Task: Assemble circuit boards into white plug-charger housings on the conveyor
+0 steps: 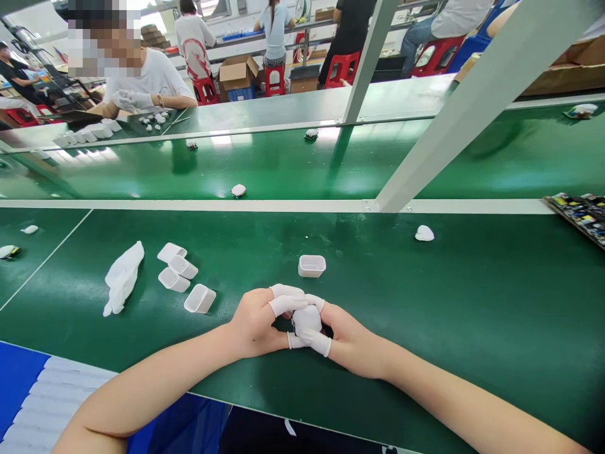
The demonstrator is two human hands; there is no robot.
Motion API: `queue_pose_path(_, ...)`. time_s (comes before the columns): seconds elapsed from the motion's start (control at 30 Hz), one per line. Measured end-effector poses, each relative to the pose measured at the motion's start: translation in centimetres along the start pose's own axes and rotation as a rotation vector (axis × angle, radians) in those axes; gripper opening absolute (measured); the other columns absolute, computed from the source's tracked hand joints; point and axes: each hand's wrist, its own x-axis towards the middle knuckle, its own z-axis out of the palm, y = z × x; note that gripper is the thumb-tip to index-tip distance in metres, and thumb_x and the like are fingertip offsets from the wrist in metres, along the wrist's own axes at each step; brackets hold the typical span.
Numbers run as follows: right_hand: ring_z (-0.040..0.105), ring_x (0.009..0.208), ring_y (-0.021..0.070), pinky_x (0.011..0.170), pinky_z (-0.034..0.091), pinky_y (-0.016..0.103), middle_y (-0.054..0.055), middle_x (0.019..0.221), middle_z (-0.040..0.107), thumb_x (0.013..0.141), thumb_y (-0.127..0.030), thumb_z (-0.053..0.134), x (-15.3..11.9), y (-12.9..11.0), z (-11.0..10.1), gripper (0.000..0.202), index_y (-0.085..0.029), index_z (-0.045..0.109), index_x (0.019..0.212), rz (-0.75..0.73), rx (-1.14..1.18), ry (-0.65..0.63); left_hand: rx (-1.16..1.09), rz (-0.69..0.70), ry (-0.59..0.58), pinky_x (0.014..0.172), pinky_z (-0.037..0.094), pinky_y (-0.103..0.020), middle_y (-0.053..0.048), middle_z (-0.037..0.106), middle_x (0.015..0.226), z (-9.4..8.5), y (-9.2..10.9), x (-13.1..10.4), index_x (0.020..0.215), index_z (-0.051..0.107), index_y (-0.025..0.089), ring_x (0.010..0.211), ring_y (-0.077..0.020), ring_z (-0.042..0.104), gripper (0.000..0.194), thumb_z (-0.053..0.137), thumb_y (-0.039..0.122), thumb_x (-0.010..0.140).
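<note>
Between my two hands is a small white rounded plastic cover point(308, 320), with a dark part partly showing at its left side. My left hand point(269, 321) grips it from the left, white finger cots on the fingertips. From the right my right hand point(340, 331) holds the same piece, thumb across its front and fingers behind. What lies under the cover is mostly hidden by the fingers. Just beyond my hands a white open plastic case point(312, 266) stands on the green table point(425, 353). Several more white cases point(200, 299) are grouped to the left.
A crumpled white glove or bag point(123, 277) lies at the left. One white cover point(424, 233) is at the right, near a circuit board panel point(581, 214). Behind a metal rail point(236, 204), small units sit on a green belt point(265, 164). A co-worker point(146, 82) sits across.
</note>
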Motion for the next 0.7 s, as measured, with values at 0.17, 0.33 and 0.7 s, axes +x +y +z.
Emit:
queue_pose_path(0.17,0.057,0.086,0.0197,0.078,0.050,0.033,0.005,0.094,0.060,0.086,-0.035,0.051,0.1,0.1,-0.3,0.029,-0.018,0.056,0.109,-0.026,0.099,-0.008,-0.036,-0.057,-0.022,0.060,0.055,-0.023,-0.007,0.068,0.092,0.0,0.2,0.4,0.106,0.056,0.021,0.068,-0.0127,0.064,0.037,0.071,0.038,0.076)
queue_pose_path(0.33,0.057,0.082,0.0176,0.074,0.047,0.029,0.003,0.087,0.061,0.086,-0.027,0.051,0.3,0.6,1.0,0.016,-0.018,0.060,0.097,0.057,0.106,0.140,0.099,-0.030,0.015,0.058,0.054,-0.024,-0.006,0.068,0.087,0.4,0.8,0.2,0.105,0.056,0.020,0.066,-0.0128,0.063,0.033,0.068,0.032,0.077)
queue_pose_path(0.7,0.050,0.070,0.0126,0.062,0.041,0.023,0.000,0.083,0.059,0.077,-0.015,0.054,0.4,0.6,1.4,0.023,-0.019,0.060,0.098,0.027,0.069,0.183,0.114,-0.119,0.023,0.056,0.053,-0.024,-0.006,0.067,0.095,0.8,1.1,-0.3,0.106,0.055,0.021,0.056,-0.0085,0.054,0.032,0.064,0.024,0.076)
